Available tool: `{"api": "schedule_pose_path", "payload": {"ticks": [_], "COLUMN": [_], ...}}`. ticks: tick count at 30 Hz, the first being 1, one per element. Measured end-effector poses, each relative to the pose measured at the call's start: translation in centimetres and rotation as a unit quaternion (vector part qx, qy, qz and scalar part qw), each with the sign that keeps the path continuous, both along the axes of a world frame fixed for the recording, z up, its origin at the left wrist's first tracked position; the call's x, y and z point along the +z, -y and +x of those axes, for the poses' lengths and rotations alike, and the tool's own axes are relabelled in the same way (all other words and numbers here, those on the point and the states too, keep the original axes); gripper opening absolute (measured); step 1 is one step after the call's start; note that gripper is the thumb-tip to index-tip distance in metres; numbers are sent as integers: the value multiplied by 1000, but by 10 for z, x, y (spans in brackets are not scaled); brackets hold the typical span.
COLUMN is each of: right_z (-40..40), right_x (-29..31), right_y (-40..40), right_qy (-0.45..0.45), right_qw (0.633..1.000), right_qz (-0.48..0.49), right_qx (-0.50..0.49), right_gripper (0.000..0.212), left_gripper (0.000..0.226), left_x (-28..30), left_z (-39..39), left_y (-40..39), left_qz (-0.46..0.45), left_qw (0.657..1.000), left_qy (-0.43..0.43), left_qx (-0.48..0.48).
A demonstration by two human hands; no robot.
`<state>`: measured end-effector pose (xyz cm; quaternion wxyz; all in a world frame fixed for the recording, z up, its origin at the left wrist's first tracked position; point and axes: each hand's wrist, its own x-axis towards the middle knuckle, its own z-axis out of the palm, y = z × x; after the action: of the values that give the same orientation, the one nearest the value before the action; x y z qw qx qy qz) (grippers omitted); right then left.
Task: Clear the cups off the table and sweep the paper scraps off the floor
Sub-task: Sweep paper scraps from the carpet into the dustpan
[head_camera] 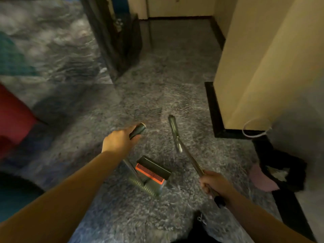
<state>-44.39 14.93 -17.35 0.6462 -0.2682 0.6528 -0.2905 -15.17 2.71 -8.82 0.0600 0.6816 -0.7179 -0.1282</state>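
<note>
My left hand (119,141) is shut on the dark grip of a long dustpan handle (138,130). The grey dustpan (149,179), with an orange comb strip on its rim, hangs low over the grey marbled floor (157,95). My right hand (213,184) grips a thin metal broom pole (191,160) that slants up and left to a narrow dark head (174,132), which is blurred. The broom head is to the right of the dustpan handle and apart from it. No cups or paper scraps show.
A cream wall corner (254,67) with black skirting (213,109) stands at the right. A white cord loop (256,130) and a pink cloth (263,179) lie near it. A dark door frame (112,41) rises at centre left, and a red object (12,120) is at the left edge.
</note>
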Motion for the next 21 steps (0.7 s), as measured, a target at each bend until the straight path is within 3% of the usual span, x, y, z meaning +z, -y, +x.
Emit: {"api": "schedule_pose_path", "payload": {"ticks": [3,10,15,21], "right_z": [14,47,78,126], "right_x": [1,-5,-8,-21], "right_y": [33,118,164,183], "right_qy": [31,-18,-20,-51], "right_qw": [999,984,959,900], "right_qz": [13,34,54,72], "right_qx": [21,172,276,428], "right_gripper": [13,12,11,10], "left_gripper": [46,44,46,46], "left_x": [-5,-14,-19,-29], "left_z": [26,71,86,90], "left_y": [-1,-4,-27,-92], "left_qz": [-5,-20,-38,-51], "left_qw": [998,975,940,879], "left_qy": [-16,-48,-55,-49], "left_qx": [54,214,334,471]}}
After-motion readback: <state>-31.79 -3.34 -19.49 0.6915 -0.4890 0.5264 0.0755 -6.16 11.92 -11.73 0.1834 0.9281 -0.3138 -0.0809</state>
